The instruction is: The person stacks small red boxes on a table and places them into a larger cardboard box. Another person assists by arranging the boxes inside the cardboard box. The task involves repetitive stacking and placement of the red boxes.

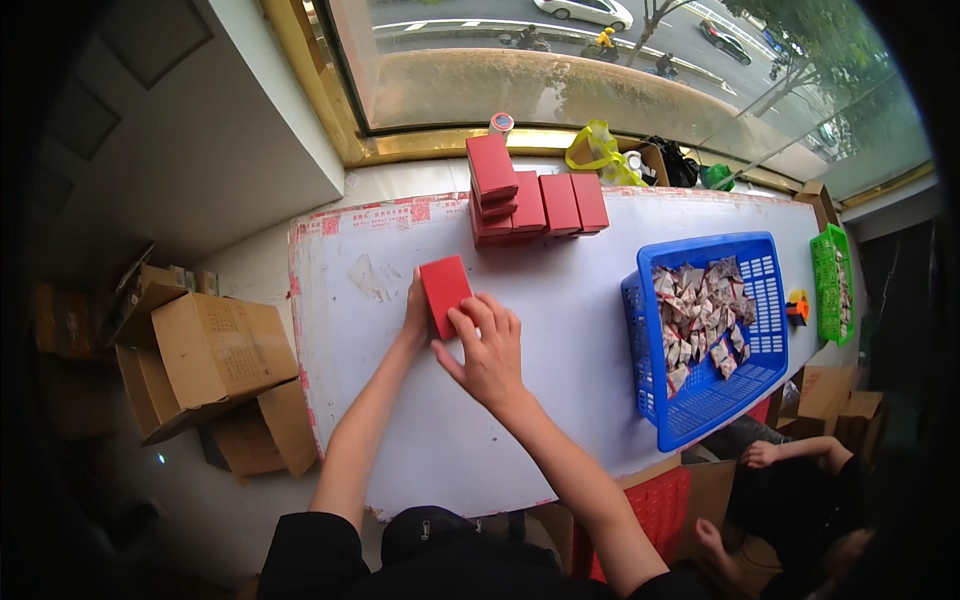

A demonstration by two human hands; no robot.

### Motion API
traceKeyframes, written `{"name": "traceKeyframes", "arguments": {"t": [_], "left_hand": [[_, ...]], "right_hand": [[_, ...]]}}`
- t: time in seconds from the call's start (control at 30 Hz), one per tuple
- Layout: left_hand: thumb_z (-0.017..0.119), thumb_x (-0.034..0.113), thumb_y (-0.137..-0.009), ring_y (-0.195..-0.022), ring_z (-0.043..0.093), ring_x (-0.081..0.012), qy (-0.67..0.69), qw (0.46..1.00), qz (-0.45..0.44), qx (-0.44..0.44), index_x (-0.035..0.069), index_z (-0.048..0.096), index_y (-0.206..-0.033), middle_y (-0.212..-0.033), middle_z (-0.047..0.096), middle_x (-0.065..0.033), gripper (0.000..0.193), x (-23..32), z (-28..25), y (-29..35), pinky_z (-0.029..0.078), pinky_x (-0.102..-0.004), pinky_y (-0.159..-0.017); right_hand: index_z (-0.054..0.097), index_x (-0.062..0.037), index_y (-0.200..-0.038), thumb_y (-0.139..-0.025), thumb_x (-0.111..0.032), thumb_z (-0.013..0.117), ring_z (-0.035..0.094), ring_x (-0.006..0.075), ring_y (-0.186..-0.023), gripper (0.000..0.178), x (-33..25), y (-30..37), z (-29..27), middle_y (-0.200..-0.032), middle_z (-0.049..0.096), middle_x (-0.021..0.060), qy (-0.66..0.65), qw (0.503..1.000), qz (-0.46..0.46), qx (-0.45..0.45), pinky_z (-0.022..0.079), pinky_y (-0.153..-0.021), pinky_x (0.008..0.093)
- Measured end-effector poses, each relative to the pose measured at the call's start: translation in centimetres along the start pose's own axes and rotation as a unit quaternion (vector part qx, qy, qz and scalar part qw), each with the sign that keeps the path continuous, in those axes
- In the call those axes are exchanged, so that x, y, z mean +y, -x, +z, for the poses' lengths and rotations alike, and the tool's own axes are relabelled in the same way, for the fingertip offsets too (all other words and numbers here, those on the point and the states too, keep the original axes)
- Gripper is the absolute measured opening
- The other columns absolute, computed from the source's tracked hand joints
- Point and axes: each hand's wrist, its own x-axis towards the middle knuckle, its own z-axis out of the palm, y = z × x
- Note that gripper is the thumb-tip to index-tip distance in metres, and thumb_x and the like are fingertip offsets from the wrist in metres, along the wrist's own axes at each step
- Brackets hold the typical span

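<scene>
A closed red cardboard box [446, 292] is between my two hands above the left half of the white table [540, 400]. My left hand [415, 312] grips it along its left side, its fingers mostly hidden behind the box. At the near right corner my right hand [488, 350] has curled fingers on the box, the thumb by its lower edge. Further back on the table, several similar red boxes [562, 205] stand grouped, some piled up on the left [492, 168].
On the right sits a blue plastic basket [650, 350] of small printed packets [705, 310]. Beyond it are an orange tape dispenser [797, 308] and a green basket [830, 285]. Brown cartons [225, 345] stand left of the table. Another person's hand [762, 454] shows at lower right.
</scene>
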Motion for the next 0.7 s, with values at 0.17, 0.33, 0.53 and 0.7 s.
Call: {"name": "traceKeyframes", "arguments": {"t": [0.17, 0.33, 0.53, 0.7], "left_hand": [[0.026, 0.044, -0.090, -0.087, 0.051, -0.0170, -0.042, 0.991, 0.066, 0.108, 0.003, 0.049, -0.098, -0.094, 0.054, -0.0077, 0.048, -7.1, 3.3, 7.3, 0.041, -0.0303, -0.080], [0.026, 0.038, -0.090, -0.103, 0.043, -0.0265, -0.325, 0.909, 0.149, 0.214, -0.001, 0.047, -0.103, -0.108, 0.047, -0.0151, 0.046, -11.7, 9.7, 12.3, 0.032, -0.0350, -0.092], [0.028, 0.037, -0.089, -0.117, 0.031, -0.0304, -0.354, 0.843, -0.046, 0.402, 0.000, 0.045, -0.116, -0.126, 0.034, -0.0171, 0.048, -16.7, 14.0, 16.9, 0.023, -0.0372, -0.099], [0.032, 0.047, -0.086, -0.120, 0.025, -0.0322, -0.330, 0.822, -0.116, 0.448, 0.007, 0.046, -0.117, -0.125, 0.037, -0.0158, 0.053, -17.3, 17.3, 17.6, 0.019, -0.0392, -0.099]], "right_hand": [[0.048, -0.0109, -0.096, -0.053, -0.012, 0.077, 0.046, 0.0340, -0.101, 0.051, -0.9, 9.5, -1.7, -0.105, 0.039, 0.0110, -0.073, 0.995, 0.045, 0.042, 0.047, -0.071, 0.0387], [0.045, -0.0130, -0.094, -0.053, -0.006, 0.075, 0.048, 0.0340, -0.098, 0.051, -0.8, 17.5, -5.0, -0.102, 0.037, 0.0095, -0.042, 0.989, 0.101, 0.102, 0.048, -0.070, 0.0380], [0.042, -0.0115, -0.095, -0.056, -0.003, 0.073, 0.045, 0.0352, -0.100, 0.051, -0.7, 21.4, -7.3, -0.105, 0.036, 0.0133, -0.054, 0.975, 0.160, 0.143, 0.046, -0.076, 0.0392], [0.041, -0.0078, -0.095, -0.059, -0.002, 0.069, 0.045, 0.0348, -0.102, 0.046, 1.3, 21.3, -8.7, -0.113, 0.042, 0.0180, -0.092, 0.956, 0.198, 0.194, 0.042, -0.082, 0.0389]]}}
